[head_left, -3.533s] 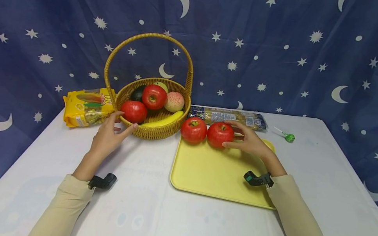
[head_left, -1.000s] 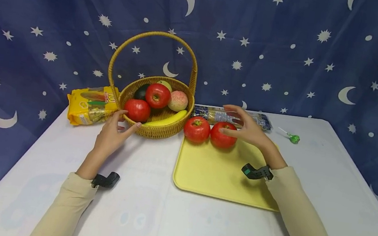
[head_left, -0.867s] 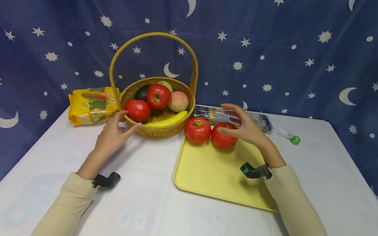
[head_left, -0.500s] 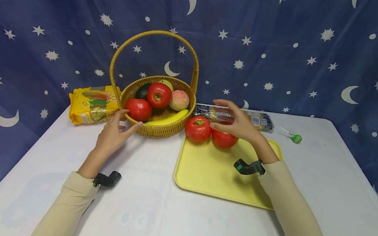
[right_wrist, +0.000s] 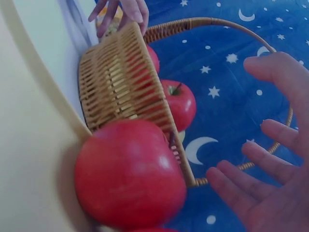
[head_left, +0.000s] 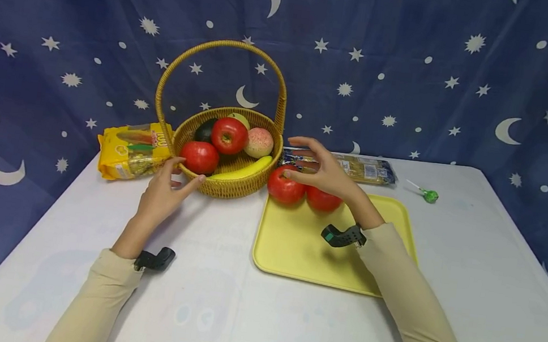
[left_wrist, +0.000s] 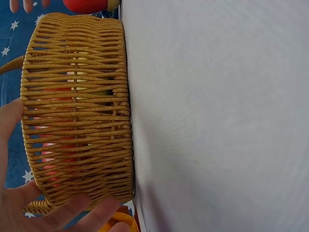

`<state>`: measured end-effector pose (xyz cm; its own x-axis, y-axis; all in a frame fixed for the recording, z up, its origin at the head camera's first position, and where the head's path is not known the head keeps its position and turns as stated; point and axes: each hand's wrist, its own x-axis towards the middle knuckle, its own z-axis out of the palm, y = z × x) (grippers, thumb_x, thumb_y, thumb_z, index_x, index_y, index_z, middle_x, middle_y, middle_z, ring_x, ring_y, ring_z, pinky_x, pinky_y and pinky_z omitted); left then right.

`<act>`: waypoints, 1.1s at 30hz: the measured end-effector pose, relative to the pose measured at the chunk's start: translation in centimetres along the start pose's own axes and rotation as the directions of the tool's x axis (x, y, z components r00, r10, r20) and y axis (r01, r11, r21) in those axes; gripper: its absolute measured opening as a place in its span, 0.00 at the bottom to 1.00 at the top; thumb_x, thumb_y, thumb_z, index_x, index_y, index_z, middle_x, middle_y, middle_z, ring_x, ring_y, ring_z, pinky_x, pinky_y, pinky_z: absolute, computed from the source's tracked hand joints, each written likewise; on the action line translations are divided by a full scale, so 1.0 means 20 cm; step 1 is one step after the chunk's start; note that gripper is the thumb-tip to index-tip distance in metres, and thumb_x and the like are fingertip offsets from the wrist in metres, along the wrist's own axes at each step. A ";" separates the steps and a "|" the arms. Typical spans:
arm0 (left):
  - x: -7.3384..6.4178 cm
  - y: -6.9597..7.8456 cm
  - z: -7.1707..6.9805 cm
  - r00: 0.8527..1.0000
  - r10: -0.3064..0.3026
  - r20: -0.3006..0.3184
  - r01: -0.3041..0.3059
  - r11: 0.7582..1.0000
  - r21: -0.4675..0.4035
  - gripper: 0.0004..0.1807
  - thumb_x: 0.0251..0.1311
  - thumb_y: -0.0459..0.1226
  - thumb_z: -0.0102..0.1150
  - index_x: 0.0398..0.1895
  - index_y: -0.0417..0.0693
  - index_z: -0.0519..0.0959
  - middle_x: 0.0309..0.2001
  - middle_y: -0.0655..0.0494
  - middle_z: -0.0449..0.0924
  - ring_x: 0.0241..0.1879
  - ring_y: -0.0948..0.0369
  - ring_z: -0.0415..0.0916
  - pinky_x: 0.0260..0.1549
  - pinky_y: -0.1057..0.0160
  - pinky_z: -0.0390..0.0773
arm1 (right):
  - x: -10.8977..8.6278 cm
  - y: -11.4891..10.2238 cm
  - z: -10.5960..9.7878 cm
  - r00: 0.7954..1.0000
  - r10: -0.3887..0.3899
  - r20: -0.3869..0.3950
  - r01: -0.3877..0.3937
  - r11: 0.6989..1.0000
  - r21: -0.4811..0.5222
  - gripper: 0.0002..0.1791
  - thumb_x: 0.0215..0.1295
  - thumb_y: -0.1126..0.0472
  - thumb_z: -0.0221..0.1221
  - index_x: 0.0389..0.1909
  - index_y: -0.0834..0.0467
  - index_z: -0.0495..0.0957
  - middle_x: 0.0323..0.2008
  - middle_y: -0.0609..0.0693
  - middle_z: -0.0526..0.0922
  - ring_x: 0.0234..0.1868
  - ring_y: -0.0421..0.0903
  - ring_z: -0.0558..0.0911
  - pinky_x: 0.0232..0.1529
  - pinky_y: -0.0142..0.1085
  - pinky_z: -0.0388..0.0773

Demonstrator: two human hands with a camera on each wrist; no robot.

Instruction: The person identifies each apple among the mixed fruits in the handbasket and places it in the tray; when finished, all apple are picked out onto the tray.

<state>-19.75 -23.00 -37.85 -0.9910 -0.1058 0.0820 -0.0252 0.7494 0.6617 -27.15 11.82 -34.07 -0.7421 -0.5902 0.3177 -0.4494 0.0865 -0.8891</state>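
My left hand point(head_left: 160, 197) rests at the front left of a wicker basket point(head_left: 230, 189), its spread thumb and fingers against the rim and side. Inside the basket are two red apples point(head_left: 200, 157), a yellow banana point(head_left: 245, 172), a pinkish peach point(head_left: 259, 143), a dark round fruit point(head_left: 205, 130) and a partly hidden green fruit point(head_left: 240, 119). My right hand point(head_left: 327, 173), fingers apart and holding nothing, hovers over two more red apples, overlapping both the left one point(head_left: 284, 190) and the right one point(head_left: 323, 201). These two sit at the back left of a yellow tray point(head_left: 315, 256).
A yellow food packet point(head_left: 133, 154) leans behind the basket's left side. Behind the tray lies a long clear packet point(head_left: 368, 171), noodle-like inside. A green lollipop point(head_left: 430, 196) is at the back right of the white table point(head_left: 215, 312). A starry blue curtain point(head_left: 420, 69) hangs behind.
My right hand has let go of the right apple, lifted, and moved left over the left apple. The left hand stays at the basket. The fruit keeps its place.
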 end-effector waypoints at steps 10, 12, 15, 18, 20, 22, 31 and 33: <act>0.01 -0.01 0.00 1.000 -0.003 0.000 0.003 1.000 0.002 0.49 0.58 0.68 0.52 0.74 0.49 0.54 0.63 0.37 0.67 0.55 0.41 0.75 0.49 0.33 0.71 | 0.05 -0.01 0.09 1.000 -0.010 0.012 0.010 1.000 0.016 0.36 0.60 0.73 0.63 0.68 0.67 0.59 0.68 0.65 0.60 0.67 0.67 0.64 0.65 0.55 0.67; 0.01 -0.01 0.00 1.000 -0.005 0.002 0.005 1.000 0.001 0.49 0.58 0.68 0.52 0.75 0.49 0.54 0.63 0.37 0.67 0.55 0.41 0.74 0.49 0.33 0.71 | 0.06 -0.02 0.11 1.000 -0.013 0.008 0.013 1.000 0.004 0.36 0.60 0.72 0.64 0.68 0.67 0.60 0.68 0.65 0.61 0.67 0.64 0.65 0.64 0.52 0.68; 0.01 0.00 0.00 1.000 -0.005 0.002 0.005 1.000 0.001 0.49 0.58 0.68 0.52 0.74 0.49 0.55 0.63 0.37 0.67 0.55 0.41 0.74 0.49 0.33 0.70 | 0.07 -0.02 0.14 1.000 -0.025 0.002 0.025 1.000 -0.005 0.36 0.59 0.72 0.64 0.67 0.66 0.61 0.68 0.63 0.61 0.66 0.61 0.67 0.64 0.50 0.69; 0.01 0.00 0.00 1.000 -0.003 -0.003 0.003 1.000 0.001 0.49 0.58 0.68 0.52 0.74 0.49 0.55 0.63 0.37 0.67 0.55 0.41 0.75 0.49 0.33 0.71 | 0.09 -0.02 0.16 0.999 -0.046 0.000 0.046 0.999 -0.012 0.35 0.59 0.72 0.64 0.67 0.66 0.62 0.67 0.62 0.63 0.66 0.60 0.68 0.64 0.51 0.69; 0.00 0.00 0.00 1.000 -0.001 -0.005 0.001 1.000 -0.001 0.49 0.59 0.67 0.52 0.74 0.49 0.55 0.63 0.37 0.67 0.55 0.41 0.75 0.49 0.34 0.71 | 0.10 -0.03 0.18 0.999 -0.054 0.004 0.054 0.998 -0.012 0.35 0.58 0.73 0.64 0.66 0.67 0.63 0.67 0.62 0.63 0.66 0.60 0.68 0.64 0.53 0.69; 0.00 0.00 0.00 1.000 0.000 -0.006 0.000 1.000 -0.002 0.48 0.59 0.67 0.52 0.74 0.49 0.55 0.63 0.37 0.67 0.55 0.41 0.75 0.49 0.34 0.71 | 0.11 -0.03 0.19 0.998 -0.059 0.011 0.059 0.998 -0.013 0.35 0.58 0.73 0.65 0.66 0.67 0.63 0.66 0.61 0.64 0.66 0.59 0.67 0.63 0.54 0.69; 0.00 0.00 0.00 1.000 -0.004 -0.002 0.004 1.000 0.001 0.49 0.59 0.68 0.52 0.75 0.50 0.55 0.63 0.38 0.66 0.55 0.41 0.75 0.49 0.33 0.71 | 0.15 -0.03 0.23 0.998 -0.048 0.050 0.050 0.998 -0.040 0.34 0.59 0.71 0.65 0.66 0.67 0.64 0.66 0.61 0.63 0.67 0.55 0.65 0.65 0.51 0.68; 0.00 0.00 0.00 1.000 -0.004 -0.003 0.004 1.000 -0.001 0.49 0.59 0.68 0.52 0.75 0.50 0.54 0.63 0.38 0.66 0.55 0.41 0.75 0.49 0.33 0.70 | 0.16 -0.03 0.24 0.998 -0.041 0.051 0.044 0.998 -0.052 0.34 0.59 0.70 0.65 0.66 0.65 0.64 0.66 0.60 0.64 0.66 0.54 0.66 0.65 0.51 0.68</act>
<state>-19.77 -22.94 -37.89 -0.9905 -0.1108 0.0816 -0.0290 0.7482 0.6628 -26.94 6.06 -34.06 -0.6969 -0.6331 0.3369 -0.5068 0.1024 -0.8560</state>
